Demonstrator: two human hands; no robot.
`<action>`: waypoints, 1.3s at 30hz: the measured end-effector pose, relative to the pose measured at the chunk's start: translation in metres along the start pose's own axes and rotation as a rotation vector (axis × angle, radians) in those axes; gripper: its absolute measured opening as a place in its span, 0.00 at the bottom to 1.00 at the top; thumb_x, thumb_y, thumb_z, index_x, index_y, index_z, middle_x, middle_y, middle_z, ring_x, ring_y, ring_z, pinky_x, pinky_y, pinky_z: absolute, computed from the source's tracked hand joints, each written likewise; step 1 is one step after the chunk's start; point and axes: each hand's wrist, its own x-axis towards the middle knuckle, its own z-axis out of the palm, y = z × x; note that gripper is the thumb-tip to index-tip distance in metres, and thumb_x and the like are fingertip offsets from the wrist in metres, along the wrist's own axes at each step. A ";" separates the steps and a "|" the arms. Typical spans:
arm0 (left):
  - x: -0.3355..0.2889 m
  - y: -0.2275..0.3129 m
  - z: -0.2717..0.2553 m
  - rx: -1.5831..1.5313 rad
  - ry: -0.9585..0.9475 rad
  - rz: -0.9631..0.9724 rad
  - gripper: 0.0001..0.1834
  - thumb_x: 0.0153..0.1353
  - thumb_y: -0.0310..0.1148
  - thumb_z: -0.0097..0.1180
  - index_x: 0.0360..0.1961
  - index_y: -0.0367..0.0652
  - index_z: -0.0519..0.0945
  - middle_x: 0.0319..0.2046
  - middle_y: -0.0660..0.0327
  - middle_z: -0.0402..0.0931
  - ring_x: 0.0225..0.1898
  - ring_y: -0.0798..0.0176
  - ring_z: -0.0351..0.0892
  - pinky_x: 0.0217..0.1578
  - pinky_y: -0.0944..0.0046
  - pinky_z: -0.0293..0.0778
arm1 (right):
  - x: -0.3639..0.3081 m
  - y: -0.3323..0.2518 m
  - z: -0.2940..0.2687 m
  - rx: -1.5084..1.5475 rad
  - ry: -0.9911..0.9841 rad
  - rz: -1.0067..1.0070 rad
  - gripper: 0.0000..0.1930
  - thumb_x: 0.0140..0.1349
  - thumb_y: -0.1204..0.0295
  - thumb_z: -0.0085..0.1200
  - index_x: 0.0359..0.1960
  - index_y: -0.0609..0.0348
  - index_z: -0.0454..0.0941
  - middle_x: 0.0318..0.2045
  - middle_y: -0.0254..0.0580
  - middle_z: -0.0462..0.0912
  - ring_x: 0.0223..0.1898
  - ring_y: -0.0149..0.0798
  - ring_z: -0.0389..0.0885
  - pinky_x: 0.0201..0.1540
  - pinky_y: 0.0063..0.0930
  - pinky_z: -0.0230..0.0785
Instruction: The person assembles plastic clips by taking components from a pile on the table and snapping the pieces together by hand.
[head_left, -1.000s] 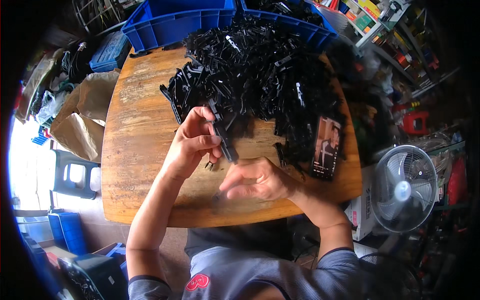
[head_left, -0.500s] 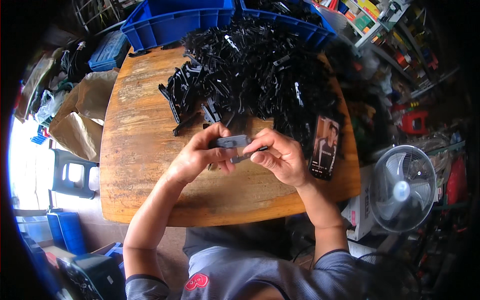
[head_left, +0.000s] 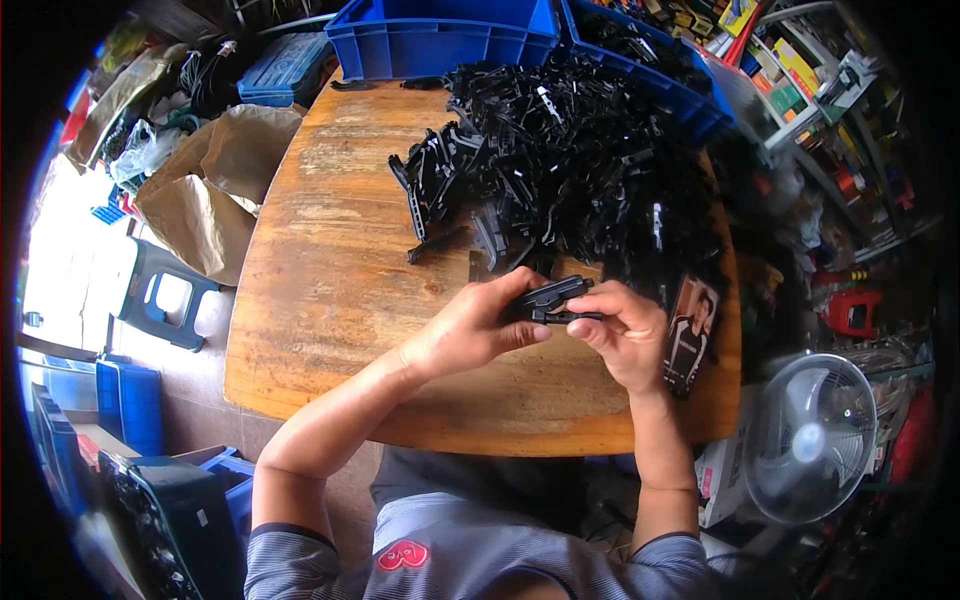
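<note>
Above the near half of the wooden table (head_left: 320,240), both of my hands meet at one spot. My left hand (head_left: 465,325) is closed round a dark, elongated black plastic part (head_left: 555,293), thumb below and fingers behind. Its far end tilts up to the right. My right hand (head_left: 632,325) pinches a thin black piece (head_left: 570,317) against the underside of that part, finger and thumb at its right end. Whether the two pieces are joined I cannot tell. Just beyond my hands a few loose black parts (head_left: 489,238) lie at the edge of a large heap of similar ones (head_left: 590,165).
Two blue crates (head_left: 440,50) stand at the table's far edge, the right one (head_left: 715,110) holding black parts. A phone (head_left: 690,335) with a lit screen lies right of my right hand. A fan (head_left: 808,440) stands at right, a brown paper bag (head_left: 205,225) at left.
The view has shifted, so the table sits further right. My hands have turned the black part from level to tilted, and the thin piece now lies along its underside.
</note>
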 end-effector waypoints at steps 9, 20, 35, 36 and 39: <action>0.000 0.000 0.007 0.226 -0.001 0.099 0.21 0.56 0.36 0.61 0.47 0.38 0.70 0.21 0.50 0.72 0.21 0.50 0.73 0.25 0.59 0.68 | 0.001 -0.007 0.002 -0.100 0.016 -0.016 0.11 0.52 0.72 0.63 0.35 0.64 0.80 0.30 0.38 0.80 0.29 0.27 0.76 0.31 0.17 0.67; -0.004 -0.006 0.009 0.399 0.140 0.194 0.18 0.57 0.42 0.58 0.35 0.38 0.68 0.17 0.47 0.72 0.21 0.40 0.73 0.21 0.50 0.68 | 0.000 -0.001 0.016 -0.255 0.126 -0.123 0.18 0.51 0.70 0.65 0.43 0.63 0.77 0.35 0.39 0.79 0.33 0.31 0.77 0.33 0.21 0.71; -0.004 -0.001 0.003 0.320 0.017 0.240 0.17 0.58 0.42 0.56 0.32 0.38 0.70 0.22 0.48 0.72 0.24 0.42 0.73 0.23 0.53 0.68 | 0.005 -0.001 0.010 0.073 0.005 0.045 0.13 0.52 0.68 0.64 0.34 0.62 0.76 0.28 0.36 0.78 0.30 0.28 0.76 0.33 0.24 0.69; -0.002 -0.002 0.005 0.329 0.035 0.272 0.16 0.57 0.41 0.57 0.34 0.38 0.70 0.25 0.48 0.74 0.27 0.43 0.74 0.25 0.53 0.69 | 0.006 0.000 0.011 0.057 0.033 0.018 0.13 0.51 0.68 0.65 0.33 0.61 0.76 0.27 0.36 0.78 0.29 0.29 0.75 0.32 0.24 0.68; -0.003 0.002 0.005 0.310 -0.041 0.221 0.15 0.53 0.35 0.60 0.38 0.40 0.72 0.30 0.51 0.75 0.30 0.45 0.76 0.29 0.52 0.71 | 0.001 -0.005 0.006 -0.163 -0.051 -0.111 0.14 0.48 0.69 0.67 0.34 0.60 0.76 0.28 0.37 0.78 0.31 0.32 0.76 0.33 0.25 0.68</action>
